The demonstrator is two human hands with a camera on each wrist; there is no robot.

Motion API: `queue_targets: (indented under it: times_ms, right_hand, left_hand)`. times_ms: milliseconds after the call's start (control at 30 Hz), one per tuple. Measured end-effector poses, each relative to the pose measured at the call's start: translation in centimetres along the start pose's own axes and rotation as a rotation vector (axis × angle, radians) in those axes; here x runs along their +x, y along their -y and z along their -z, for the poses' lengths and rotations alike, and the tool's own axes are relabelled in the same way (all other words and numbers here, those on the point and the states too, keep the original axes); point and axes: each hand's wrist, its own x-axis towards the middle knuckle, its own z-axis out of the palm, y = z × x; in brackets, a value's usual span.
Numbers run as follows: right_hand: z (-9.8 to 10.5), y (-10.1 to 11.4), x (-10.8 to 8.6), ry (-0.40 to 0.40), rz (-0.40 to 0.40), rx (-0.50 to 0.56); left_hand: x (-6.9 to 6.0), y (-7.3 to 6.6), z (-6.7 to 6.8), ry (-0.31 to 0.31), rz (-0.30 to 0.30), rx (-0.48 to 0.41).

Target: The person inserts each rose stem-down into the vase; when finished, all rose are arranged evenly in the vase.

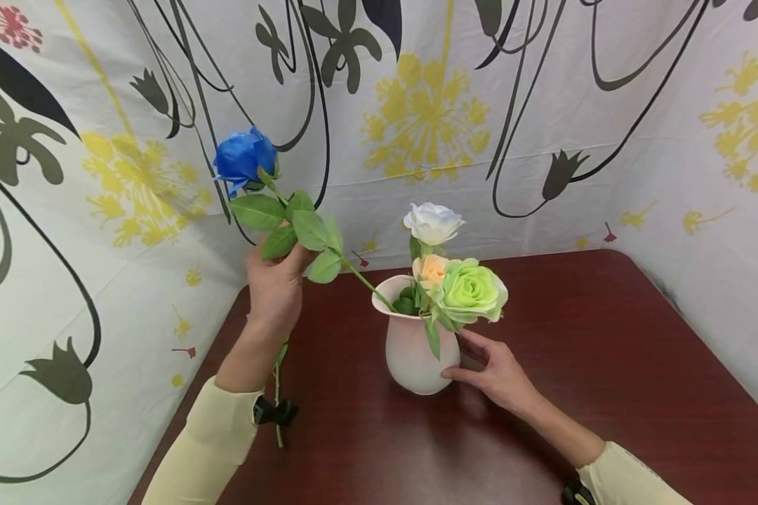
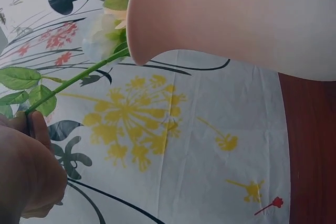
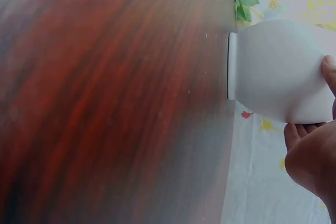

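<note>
A blue rose (image 1: 245, 160) leans to the left, its green stem (image 2: 79, 80) running down into the mouth of a pale pink and white vase (image 1: 417, 354). My left hand (image 1: 276, 287) pinches that stem near its leaves (image 1: 312, 228). The vase stands upright on the table and holds a white rose (image 1: 432, 223), a peach flower (image 1: 431, 270) and a light green rose (image 1: 470, 289). At the vase's right side, my right hand (image 1: 502, 375) holds it, thumb in front and fingers behind. The right wrist view shows the same grip on the vase (image 3: 278, 72).
Another leafy stem (image 1: 277, 393) lies on the dark red-brown table (image 1: 347, 435) beside my left forearm, which partly hides it. A flower-printed cloth (image 1: 543, 112) hangs behind the table and along its sides.
</note>
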Motion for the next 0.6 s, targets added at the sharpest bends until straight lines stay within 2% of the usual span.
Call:
queue_targets:
  times_ms: [200, 233, 300, 367, 467, 533, 567, 600]
  right_hand:
    - [0.0, 0.1, -0.1, 0.003, 0.003, 0.013]
    - [0.0, 0.1, -0.1, 0.003, 0.002, 0.008]
    - [0.1, 0.1, -0.2, 0.003, 0.001, 0.002]
    - [0.1, 0.1, -0.2, 0.003, 0.002, 0.000]
    - [0.2, 0.0, -0.2, -0.001, 0.006, 0.002]
    - [0.2, 0.0, -0.2, 0.001, 0.011, 0.003]
    - [0.2, 0.0, -0.2, 0.002, 0.012, 0.002]
    - [0.1, 0.0, -0.2, 0.003, 0.014, 0.001]
  left_hand:
    - [-0.2, 0.7, -0.8, -0.012, -0.013, 0.024]
    - [-0.3, 0.9, -1.0, -0.009, -0.012, 0.045]
    - [-0.3, 1.2, -1.3, 0.025, 0.014, 0.161]
    - [-0.5, 1.3, -1.4, 0.147, 0.093, 0.313]
    - [-0.8, 1.3, -1.3, 0.433, 0.249, 0.557]
    - [-0.9, 1.4, -1.1, 0.599, 0.342, 0.627]
    - [-1.0, 1.5, -0.8, 0.648, 0.375, 0.644]
    - [-1.1, 1.5, -0.6, 0.671, 0.394, 0.654]
